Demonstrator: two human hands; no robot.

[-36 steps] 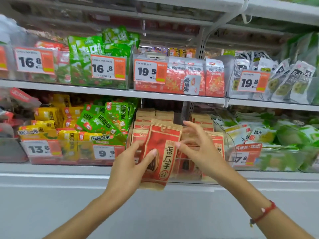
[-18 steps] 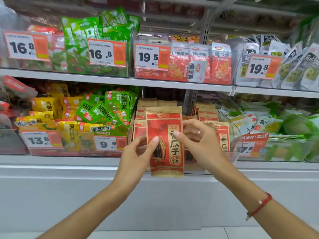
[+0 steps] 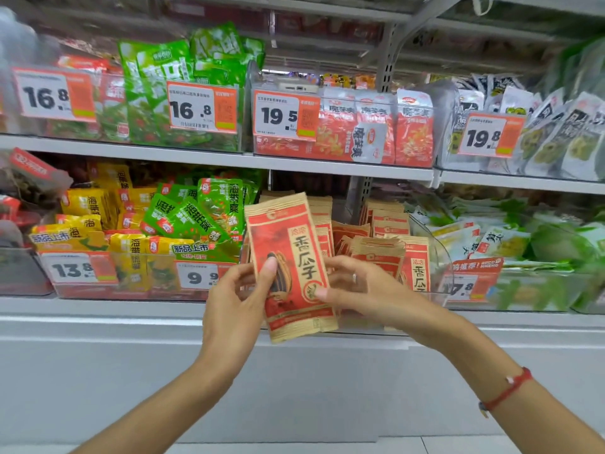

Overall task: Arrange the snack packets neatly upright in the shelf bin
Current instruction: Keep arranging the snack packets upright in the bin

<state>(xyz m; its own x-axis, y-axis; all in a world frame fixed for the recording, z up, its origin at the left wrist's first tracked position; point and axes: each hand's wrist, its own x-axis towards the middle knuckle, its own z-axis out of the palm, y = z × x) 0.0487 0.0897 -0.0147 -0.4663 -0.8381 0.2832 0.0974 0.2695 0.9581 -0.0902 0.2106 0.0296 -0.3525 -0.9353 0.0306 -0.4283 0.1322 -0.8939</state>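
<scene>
A red and brown sunflower-seed packet stands nearly upright in front of the clear shelf bin, its top tilted a little to the left. My left hand pinches its left edge with the thumb on the front. My right hand grips its lower right edge, thumb on the round seal. Behind it, several more of the same packets stand or lean in rows inside the bin, some slumped at the right front.
Green and yellow snack packets fill the neighbouring bin on the left, green and white packs the one on the right. The upper shelf holds more bins with orange price tags. A grey shelf base runs below.
The packet has risen and moved in front of the bin, turning from a right lean to a slight left tilt. Both hands shifted their hold lower on its edges.
</scene>
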